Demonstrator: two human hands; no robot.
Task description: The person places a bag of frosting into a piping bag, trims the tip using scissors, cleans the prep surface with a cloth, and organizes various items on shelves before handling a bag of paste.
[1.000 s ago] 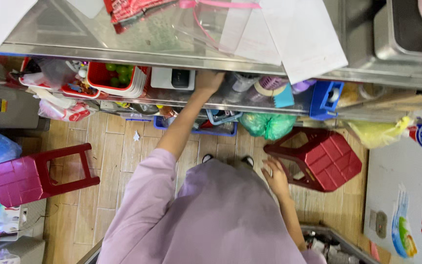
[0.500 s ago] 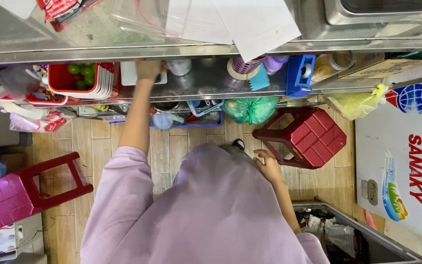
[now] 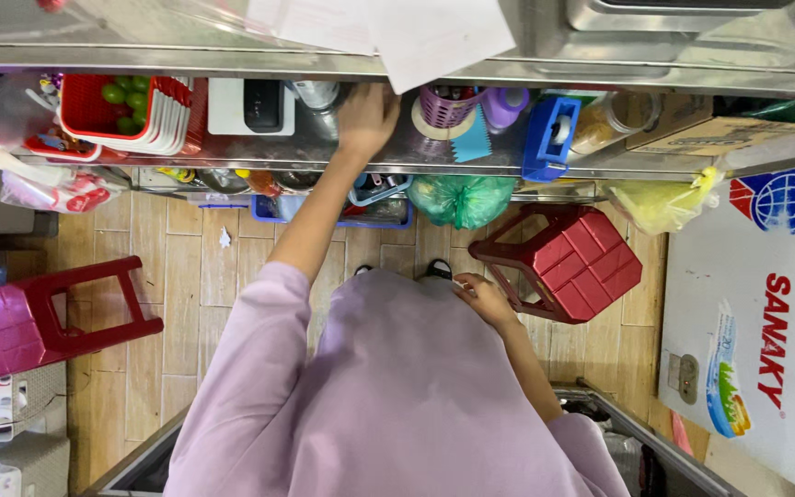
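Observation:
My left hand reaches forward to the steel shelf under the counter. It rests between a metal cup and a roll of tape. Its fingertips are hidden under the counter edge, so any hold is unclear. A white box-shaped device sits just left of the cup. My right hand stays low at my waist, against my lilac top. It holds nothing, and its fingers are loosely bent. It is next to a red plastic stool.
A red basket of green fruit, a purple pen cup and a blue tape dispenser stand on the shelf. A green bag hangs below. Another red stool lies left, a white chest appliance stands right. Papers overhang the counter.
My left hand has slid a little to the right along the shelf, from the white device to beside the metal cup. The right hand stays at my waist.

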